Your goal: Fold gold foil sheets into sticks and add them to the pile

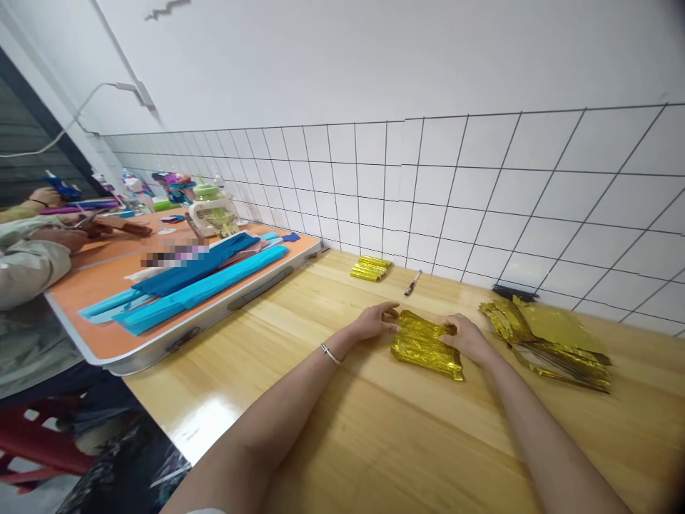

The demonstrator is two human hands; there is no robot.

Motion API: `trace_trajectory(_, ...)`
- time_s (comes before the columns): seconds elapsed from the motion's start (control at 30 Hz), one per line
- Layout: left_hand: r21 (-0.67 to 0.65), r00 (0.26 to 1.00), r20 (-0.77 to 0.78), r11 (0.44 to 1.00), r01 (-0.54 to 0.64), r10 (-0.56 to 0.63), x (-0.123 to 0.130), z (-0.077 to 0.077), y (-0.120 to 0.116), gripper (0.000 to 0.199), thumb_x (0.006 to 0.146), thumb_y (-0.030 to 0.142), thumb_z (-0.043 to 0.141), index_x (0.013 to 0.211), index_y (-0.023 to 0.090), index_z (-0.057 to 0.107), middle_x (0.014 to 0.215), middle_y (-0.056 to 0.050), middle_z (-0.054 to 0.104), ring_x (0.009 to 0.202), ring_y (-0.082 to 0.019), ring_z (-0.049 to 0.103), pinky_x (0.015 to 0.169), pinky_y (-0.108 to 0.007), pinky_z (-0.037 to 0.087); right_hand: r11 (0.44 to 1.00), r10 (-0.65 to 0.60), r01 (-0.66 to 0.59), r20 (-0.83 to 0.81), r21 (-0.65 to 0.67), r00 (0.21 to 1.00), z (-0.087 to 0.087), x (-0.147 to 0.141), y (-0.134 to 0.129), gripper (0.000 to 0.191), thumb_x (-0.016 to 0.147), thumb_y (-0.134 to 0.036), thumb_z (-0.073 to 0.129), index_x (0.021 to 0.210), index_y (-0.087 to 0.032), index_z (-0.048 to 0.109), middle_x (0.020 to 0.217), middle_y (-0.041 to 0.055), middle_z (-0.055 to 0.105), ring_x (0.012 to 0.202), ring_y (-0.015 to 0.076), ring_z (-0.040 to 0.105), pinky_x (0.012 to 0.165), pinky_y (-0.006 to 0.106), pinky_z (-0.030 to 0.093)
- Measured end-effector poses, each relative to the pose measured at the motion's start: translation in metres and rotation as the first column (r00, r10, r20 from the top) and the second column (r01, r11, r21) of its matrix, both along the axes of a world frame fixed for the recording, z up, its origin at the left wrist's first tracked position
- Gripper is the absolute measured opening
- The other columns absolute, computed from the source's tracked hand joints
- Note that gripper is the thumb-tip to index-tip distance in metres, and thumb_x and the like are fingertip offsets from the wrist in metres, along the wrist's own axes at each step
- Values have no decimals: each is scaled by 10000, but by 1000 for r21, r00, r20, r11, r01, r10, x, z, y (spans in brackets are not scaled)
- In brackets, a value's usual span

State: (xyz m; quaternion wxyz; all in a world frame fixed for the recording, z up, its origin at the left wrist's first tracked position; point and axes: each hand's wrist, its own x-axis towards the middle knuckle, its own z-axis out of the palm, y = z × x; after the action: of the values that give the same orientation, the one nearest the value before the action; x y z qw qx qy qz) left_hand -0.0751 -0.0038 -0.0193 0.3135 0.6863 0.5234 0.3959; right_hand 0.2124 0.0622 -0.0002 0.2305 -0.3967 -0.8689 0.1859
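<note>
A crinkled sheet of gold foil (pixel 425 345) lies on the wooden table in front of me, with creases running across it. My left hand (pixel 377 321) is at its left edge, fingers curved and thumb apart from them, the thumb tip close to the foil. At the opposite edge, my right hand (pixel 464 337) has its thumb and fingertips closed on the foil. Farther back lies a small pleated piece of gold foil (pixel 371 268). A pen (pixel 412 283) rests beside it.
A pile of gold foil sheets (pixel 561 332) lies at the right, with a black object (pixel 514 293) behind it. On the left, an orange folding table (pixel 107 332) holds blue paper rolls (pixel 203 289) and a green-lidded jug (pixel 211 210). A person's sleeve (pixel 32 260) shows there. A tiled wall borders the back.
</note>
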Motion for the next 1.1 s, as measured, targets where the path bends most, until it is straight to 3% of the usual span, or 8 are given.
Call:
trace_trajectory(0.2, 121, 998, 61, 992, -20, 13, 17, 7, -7, 277, 741, 345, 636, 947, 161, 659, 872, -74, 675, 790, -199, 638, 702, -304, 503, 993, -28, 44, -144, 108, 989, 14, -11, -20, 135, 737, -185, 487, 852, -209, 554, 814, 9, 634, 743, 180, 584, 676, 301, 457)
trace_trajectory(0.33, 286, 985, 102, 944, -164, 140, 17, 20, -12, 244, 856, 243, 450, 1053, 162, 569, 1200, -103, 562, 1087, -199, 542, 884, -332, 453, 971, 33, 20, -214, 239, 976, 29, -20, -36, 267, 724, -87, 451, 943, -203, 549, 1165, 73, 558, 1127, 236, 460, 959, 412, 335)
trace_trajectory(0.47, 325, 994, -42, 942, -85, 104, 5, 26, -24, 225, 761, 117, 525, 969, 171, 589, 1224, -89, 553, 1095, -186, 538, 906, -310, 439, 960, 179, -139, -147, 244, 973, 26, -29, -48, 286, 675, -49, 497, 881, -219, 601, 1155, 62, 583, 1146, 248, 448, 981, 436, 313)
trace_trajectory(0.7, 194, 905, -415, 963, 185, -90, -20, 31, -50, 246, 716, 73, 510, 882, 212, 626, 1072, -21, 637, 1042, -173, 562, 914, -298, 416, 963, 269, -267, -90, 32, 959, 7, -35, -47, 211, 715, -138, 537, 865, -221, 660, 1035, 60, 650, 1001, 219, 548, 910, 387, 389)
trace_trajectory(0.83, 195, 855, -513, 960, 200, -74, -18, 39, -65, 144, 790, 173, 525, 907, 206, 602, 1196, -54, 567, 1296, -235, 314, 1041, -419, 244, 949, 267, -282, -117, -141, 957, 14, -33, -48, 178, 774, -283, 546, 878, -206, 669, 951, 51, 662, 889, 195, 584, 814, 327, 437)
trace_trajectory(0.9, 233, 767, -641, 946, 224, -24, -14, 42, -74, 109, 810, 239, 544, 899, 212, 601, 1215, -49, 555, 1329, -245, 249, 1065, -455, 158, 924, 278, -302, -129, -234, 952, 21, -32, -52, 217, 802, -335, 522, 883, -197, 668, 870, 34, 662, 802, 176, 594, 725, 288, 453)
trace_trajectory(1.0, 303, 681, -731, 918, 255, 52, -9, 47, -85, 108, 842, 243, 518, 885, 211, 612, 1314, -42, 480, 1350, -243, 194, 1084, -472, 34, 873, 303, -334, -141, -356, 943, 30, -32, -59, 280, 810, -405, 514, 863, -181, 673, 787, 17, 642, 712, 159, 580, 623, 252, 436)
trace_trajectory(1.1, 312, 673, -739, 908, 281, 45, -7, 52, -93, 136, 861, 253, 493, 852, 207, 620, 1400, -32, 380, 1345, -259, 200, 1075, -495, 4, 813, 327, -355, -143, -461, 934, 37, -33, -65, 348, 804, -469, 512, 859, -168, 676, 746, 9, 627, 666, 150, 563, 573, 236, 415)
